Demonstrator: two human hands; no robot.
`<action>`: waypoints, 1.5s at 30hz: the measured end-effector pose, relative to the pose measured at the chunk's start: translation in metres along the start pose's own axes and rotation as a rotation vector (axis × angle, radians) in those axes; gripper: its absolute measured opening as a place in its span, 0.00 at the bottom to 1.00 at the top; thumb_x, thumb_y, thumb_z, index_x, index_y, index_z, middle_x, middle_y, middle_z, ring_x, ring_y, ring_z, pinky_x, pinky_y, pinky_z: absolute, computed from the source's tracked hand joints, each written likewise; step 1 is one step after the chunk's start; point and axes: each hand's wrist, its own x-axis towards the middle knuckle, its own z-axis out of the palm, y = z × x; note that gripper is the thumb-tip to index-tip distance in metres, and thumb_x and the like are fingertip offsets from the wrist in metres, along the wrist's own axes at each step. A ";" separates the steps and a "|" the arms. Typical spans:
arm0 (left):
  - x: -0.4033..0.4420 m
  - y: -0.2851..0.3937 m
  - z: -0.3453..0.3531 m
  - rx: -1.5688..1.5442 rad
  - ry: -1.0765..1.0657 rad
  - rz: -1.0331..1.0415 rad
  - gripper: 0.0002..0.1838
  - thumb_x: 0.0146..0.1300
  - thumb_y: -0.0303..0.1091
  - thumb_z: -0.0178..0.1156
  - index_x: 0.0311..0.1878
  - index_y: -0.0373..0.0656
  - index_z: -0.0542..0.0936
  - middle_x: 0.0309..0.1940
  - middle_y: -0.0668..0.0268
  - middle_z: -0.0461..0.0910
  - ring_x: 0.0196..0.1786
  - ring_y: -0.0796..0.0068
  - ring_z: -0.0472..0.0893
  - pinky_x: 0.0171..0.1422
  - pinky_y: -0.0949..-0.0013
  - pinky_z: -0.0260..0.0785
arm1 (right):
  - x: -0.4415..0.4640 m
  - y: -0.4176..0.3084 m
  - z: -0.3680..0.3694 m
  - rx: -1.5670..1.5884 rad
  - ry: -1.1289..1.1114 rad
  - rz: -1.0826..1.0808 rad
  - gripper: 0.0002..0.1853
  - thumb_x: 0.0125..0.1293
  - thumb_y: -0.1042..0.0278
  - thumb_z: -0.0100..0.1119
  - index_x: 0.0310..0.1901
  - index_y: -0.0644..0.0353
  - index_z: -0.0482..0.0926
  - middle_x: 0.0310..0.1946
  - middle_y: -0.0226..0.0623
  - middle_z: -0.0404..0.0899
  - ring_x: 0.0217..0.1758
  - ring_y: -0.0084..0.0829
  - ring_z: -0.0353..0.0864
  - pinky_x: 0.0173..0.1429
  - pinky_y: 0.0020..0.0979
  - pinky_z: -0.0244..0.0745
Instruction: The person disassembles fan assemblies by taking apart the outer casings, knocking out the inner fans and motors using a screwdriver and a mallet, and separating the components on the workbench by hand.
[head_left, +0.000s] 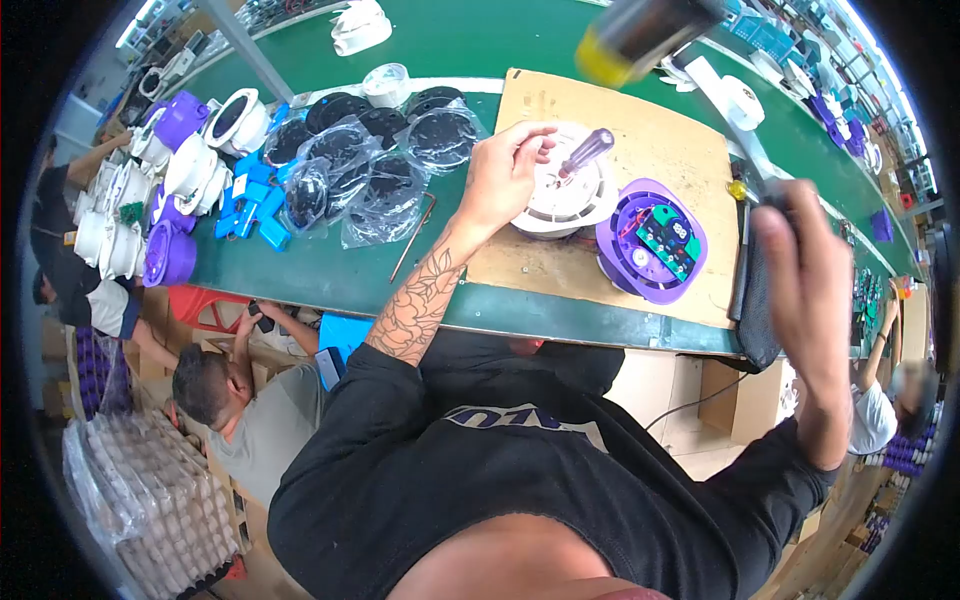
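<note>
A white round plastic housing [540,217] sits on the cardboard sheet in front of me. My left hand [505,180] grips its left side, fingers curled over the rim. A screwdriver [588,150] with a clear purple handle stands tilted inside the housing, untouched by either hand. To the right lies a purple housing [690,275] with a green circuit board [668,243] inside. My right hand [815,275] is smeared by motion at the table's right side, near a black mesh pouch [760,325]. Its grip cannot be made out.
A blurred black-and-yellow tool [640,42] hangs overhead. Bagged black discs [375,165], blue packs [250,205] and white and purple housings [185,165] crowd the left. A bent metal rod [413,238] lies near the cardboard [510,265]. Other people sit at left and right.
</note>
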 end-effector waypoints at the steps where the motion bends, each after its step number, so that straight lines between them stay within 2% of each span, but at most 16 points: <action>1: 0.002 -0.003 0.001 0.029 -0.012 0.042 0.14 0.65 0.20 0.50 0.53 0.34 0.78 0.44 0.57 0.82 0.47 0.72 0.82 0.53 0.69 0.74 | 0.001 -0.001 -0.007 -0.040 0.106 -0.029 0.08 0.72 0.66 0.51 0.43 0.62 0.72 0.22 0.47 0.75 0.25 0.39 0.80 0.30 0.34 0.69; 3: 0.003 -0.002 0.001 0.054 -0.033 0.082 0.16 0.65 0.21 0.51 0.56 0.33 0.76 0.49 0.56 0.81 0.51 0.69 0.81 0.56 0.68 0.74 | 0.002 0.005 -0.014 0.027 0.103 0.143 0.10 0.73 0.63 0.49 0.42 0.63 0.73 0.20 0.35 0.67 0.23 0.19 0.64 0.28 0.27 0.62; 7: 0.005 0.020 0.002 -0.012 -0.169 0.344 0.27 0.62 0.29 0.61 0.64 0.31 0.68 0.56 0.56 0.77 0.58 0.71 0.77 0.59 0.67 0.72 | 0.000 0.029 0.003 0.125 0.058 0.170 0.11 0.73 0.64 0.49 0.42 0.64 0.73 0.21 0.37 0.68 0.24 0.21 0.66 0.29 0.28 0.63; 11: 0.004 0.012 0.020 0.168 -0.180 0.144 0.23 0.60 0.30 0.66 0.57 0.32 0.75 0.45 0.61 0.81 0.48 0.76 0.80 0.55 0.69 0.73 | -0.007 0.036 0.025 0.091 -0.081 0.229 0.10 0.71 0.64 0.52 0.44 0.63 0.73 0.21 0.50 0.73 0.23 0.46 0.74 0.31 0.36 0.68; 19: 0.001 0.010 0.015 0.106 -0.103 0.136 0.12 0.64 0.25 0.61 0.50 0.31 0.78 0.40 0.61 0.84 0.43 0.78 0.82 0.48 0.73 0.76 | 0.003 0.023 0.012 0.034 0.083 0.130 0.08 0.71 0.69 0.53 0.46 0.63 0.72 0.26 0.53 0.77 0.26 0.44 0.79 0.33 0.35 0.72; 21: 0.002 0.009 0.014 0.151 -0.100 0.136 0.12 0.64 0.25 0.61 0.49 0.31 0.78 0.41 0.60 0.84 0.43 0.78 0.82 0.48 0.73 0.76 | 0.002 0.032 0.034 0.027 0.160 -0.010 0.08 0.71 0.68 0.53 0.45 0.62 0.72 0.26 0.54 0.77 0.30 0.57 0.78 0.32 0.39 0.73; 23: -0.001 0.009 0.013 0.203 -0.098 0.145 0.12 0.64 0.25 0.61 0.49 0.31 0.78 0.42 0.60 0.84 0.44 0.78 0.82 0.48 0.73 0.76 | -0.004 0.041 0.045 -0.040 -0.168 0.077 0.08 0.70 0.66 0.53 0.43 0.61 0.72 0.25 0.55 0.77 0.33 0.60 0.77 0.34 0.42 0.73; 24: 0.000 0.006 0.012 0.175 -0.101 0.151 0.12 0.64 0.25 0.60 0.50 0.30 0.78 0.42 0.59 0.84 0.44 0.77 0.82 0.49 0.73 0.76 | 0.000 0.039 0.029 -0.051 -0.154 0.107 0.09 0.70 0.64 0.53 0.44 0.60 0.72 0.26 0.56 0.77 0.35 0.60 0.78 0.34 0.44 0.73; 27: 0.003 0.007 0.014 0.135 -0.088 0.158 0.13 0.64 0.24 0.60 0.51 0.30 0.77 0.43 0.59 0.83 0.43 0.77 0.82 0.49 0.73 0.76 | 0.005 0.026 0.003 -0.075 0.175 -0.009 0.09 0.72 0.65 0.52 0.45 0.62 0.72 0.27 0.49 0.79 0.28 0.44 0.82 0.30 0.36 0.72; 29: -0.001 0.005 0.014 0.145 -0.072 0.171 0.12 0.65 0.25 0.59 0.50 0.31 0.78 0.41 0.61 0.83 0.41 0.77 0.82 0.48 0.73 0.76 | 0.005 0.031 -0.008 -0.073 0.260 0.043 0.10 0.73 0.64 0.52 0.47 0.61 0.74 0.28 0.41 0.80 0.28 0.23 0.77 0.31 0.26 0.71; 33: 0.005 0.011 -0.007 -0.262 0.050 0.174 0.10 0.67 0.28 0.58 0.48 0.33 0.77 0.40 0.61 0.83 0.39 0.75 0.82 0.44 0.72 0.77 | 0.014 0.061 0.015 -0.041 0.234 0.076 0.13 0.73 0.61 0.52 0.50 0.62 0.74 0.32 0.45 0.82 0.31 0.28 0.80 0.35 0.30 0.73; 35: 0.003 0.035 -0.034 -0.340 0.258 0.129 0.14 0.68 0.28 0.58 0.53 0.31 0.75 0.38 0.59 0.82 0.39 0.75 0.82 0.42 0.71 0.78 | 0.022 0.100 0.047 -0.059 0.172 0.089 0.16 0.70 0.59 0.54 0.52 0.61 0.74 0.36 0.54 0.81 0.38 0.51 0.82 0.42 0.38 0.74; 38: -0.011 0.030 -0.074 -0.067 0.352 0.014 0.22 0.66 0.28 0.59 0.62 0.31 0.70 0.36 0.61 0.80 0.34 0.79 0.80 0.32 0.76 0.77 | 0.029 0.159 0.101 -0.237 -0.084 0.382 0.15 0.66 0.54 0.56 0.49 0.52 0.76 0.34 0.53 0.81 0.41 0.54 0.81 0.44 0.48 0.73; 41: -0.028 -0.005 -0.079 0.293 0.300 -0.252 0.28 0.62 0.28 0.64 0.64 0.35 0.69 0.34 0.61 0.80 0.32 0.82 0.80 0.24 0.75 0.73 | 0.026 0.222 0.150 -0.382 -0.153 0.319 0.17 0.63 0.57 0.59 0.51 0.55 0.77 0.37 0.52 0.82 0.44 0.52 0.82 0.47 0.48 0.74; 43: -0.032 -0.029 -0.077 0.518 0.259 -0.196 0.30 0.58 0.32 0.66 0.63 0.36 0.70 0.36 0.54 0.80 0.35 0.60 0.83 0.40 0.61 0.76 | 0.039 0.230 0.155 -0.326 -0.186 0.325 0.17 0.63 0.58 0.58 0.51 0.55 0.77 0.40 0.52 0.82 0.46 0.51 0.81 0.49 0.47 0.74; 45: -0.041 -0.046 -0.073 0.694 0.206 -0.192 0.29 0.57 0.34 0.67 0.61 0.35 0.72 0.43 0.50 0.78 0.45 0.51 0.80 0.53 0.56 0.72 | 0.038 0.212 0.157 -0.302 -0.149 0.209 0.17 0.64 0.60 0.57 0.53 0.57 0.78 0.44 0.52 0.80 0.50 0.50 0.79 0.53 0.45 0.74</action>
